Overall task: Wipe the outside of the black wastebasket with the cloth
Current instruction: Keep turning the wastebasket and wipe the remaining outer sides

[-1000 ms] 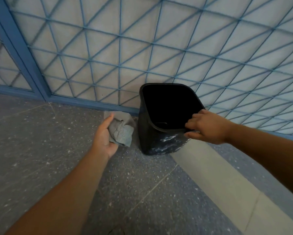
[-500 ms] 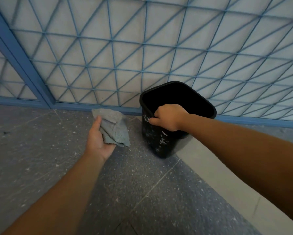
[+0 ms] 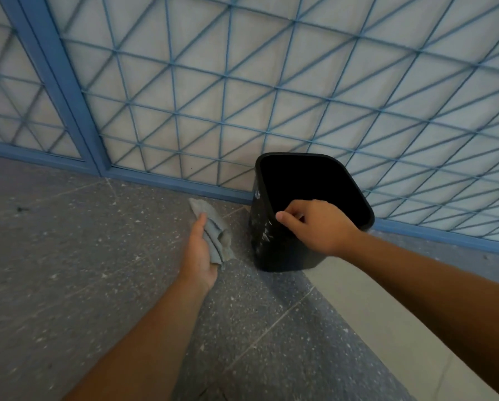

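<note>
Head: right hand (image 3: 320, 227) grips wastebasket (image 3: 271, 244) rim; left hand (image 3: 199, 256) holds cloth (image 3: 216, 235).

- One black wastebasket (image 3: 274, 241), at about 2 o'clock from the picture's middle.
- One grey cloth (image 3: 216, 235), at about 12 o'clock from the middle.
- Two bare hands: left hand (image 3: 200, 256) at 6 o'clock of the cloth, right hand (image 3: 319, 227) at the wastebasket's near rim.

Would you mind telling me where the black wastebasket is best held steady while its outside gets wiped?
Probably by the near rim of the black wastebasket, from above: the top is open, so fingers hook inside with the thumb outside. The right hand already grips there, leaving the smudged left wall free for the left hand and cloth.
</note>
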`<action>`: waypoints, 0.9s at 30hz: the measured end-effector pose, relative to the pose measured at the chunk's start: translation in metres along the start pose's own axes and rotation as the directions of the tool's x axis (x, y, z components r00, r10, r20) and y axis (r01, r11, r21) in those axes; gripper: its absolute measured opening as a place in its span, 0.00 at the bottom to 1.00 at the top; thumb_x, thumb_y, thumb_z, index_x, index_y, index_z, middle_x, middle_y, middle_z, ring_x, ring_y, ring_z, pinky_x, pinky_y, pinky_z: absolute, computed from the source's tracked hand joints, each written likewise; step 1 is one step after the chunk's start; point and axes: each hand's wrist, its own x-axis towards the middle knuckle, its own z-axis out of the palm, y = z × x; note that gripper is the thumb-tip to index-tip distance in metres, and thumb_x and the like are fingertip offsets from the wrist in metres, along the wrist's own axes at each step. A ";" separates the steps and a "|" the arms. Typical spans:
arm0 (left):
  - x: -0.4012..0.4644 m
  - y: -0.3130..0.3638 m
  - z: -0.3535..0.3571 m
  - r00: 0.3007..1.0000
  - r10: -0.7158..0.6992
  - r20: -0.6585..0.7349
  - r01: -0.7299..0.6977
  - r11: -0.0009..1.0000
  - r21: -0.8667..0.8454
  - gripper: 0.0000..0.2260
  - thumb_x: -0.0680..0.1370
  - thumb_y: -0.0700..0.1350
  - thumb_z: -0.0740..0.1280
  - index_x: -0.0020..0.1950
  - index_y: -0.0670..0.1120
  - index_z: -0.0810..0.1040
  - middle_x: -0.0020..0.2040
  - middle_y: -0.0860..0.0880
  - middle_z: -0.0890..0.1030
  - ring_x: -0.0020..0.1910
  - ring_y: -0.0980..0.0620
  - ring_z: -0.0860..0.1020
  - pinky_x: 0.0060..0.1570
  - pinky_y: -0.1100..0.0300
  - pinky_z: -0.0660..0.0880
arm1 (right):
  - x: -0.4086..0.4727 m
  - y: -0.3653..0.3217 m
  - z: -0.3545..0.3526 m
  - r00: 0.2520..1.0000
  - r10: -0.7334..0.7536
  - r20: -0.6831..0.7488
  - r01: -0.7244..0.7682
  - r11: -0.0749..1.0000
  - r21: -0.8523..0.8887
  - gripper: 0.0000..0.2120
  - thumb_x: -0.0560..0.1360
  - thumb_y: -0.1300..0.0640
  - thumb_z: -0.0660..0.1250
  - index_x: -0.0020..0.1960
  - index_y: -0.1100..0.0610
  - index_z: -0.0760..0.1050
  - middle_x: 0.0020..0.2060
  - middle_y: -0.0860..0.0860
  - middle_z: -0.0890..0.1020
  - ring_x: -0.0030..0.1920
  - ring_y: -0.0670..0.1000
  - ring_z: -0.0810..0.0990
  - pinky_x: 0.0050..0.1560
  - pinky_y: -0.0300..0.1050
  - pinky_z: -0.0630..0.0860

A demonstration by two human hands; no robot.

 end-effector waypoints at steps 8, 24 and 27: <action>0.006 -0.010 0.015 0.998 0.038 -0.042 -0.028 0.974 0.225 0.24 0.83 0.64 0.60 0.70 0.51 0.79 0.60 0.48 0.86 0.59 0.49 0.84 0.62 0.49 0.81 | -0.001 -0.012 0.028 0.994 -0.113 -0.013 0.109 0.980 -0.167 0.12 0.74 0.42 0.57 0.40 0.50 0.69 0.33 0.48 0.75 0.39 0.52 0.76 0.48 0.48 0.69; 0.011 -0.038 0.064 0.983 0.125 0.135 -0.163 0.933 0.320 0.23 0.87 0.58 0.56 0.79 0.50 0.71 0.77 0.42 0.70 0.76 0.46 0.71 0.78 0.45 0.67 | 0.014 -0.033 0.040 0.993 0.108 0.038 -0.107 0.994 -0.025 0.14 0.79 0.45 0.52 0.45 0.54 0.67 0.36 0.53 0.77 0.37 0.57 0.77 0.38 0.49 0.72; 0.019 -0.049 0.069 0.980 0.144 0.139 -0.180 0.939 0.293 0.21 0.87 0.54 0.56 0.79 0.51 0.71 0.76 0.43 0.72 0.75 0.47 0.72 0.77 0.46 0.69 | 0.012 -0.025 0.040 0.998 0.063 0.026 -0.062 0.996 -0.064 0.12 0.80 0.46 0.53 0.45 0.54 0.67 0.34 0.52 0.78 0.33 0.54 0.76 0.34 0.48 0.72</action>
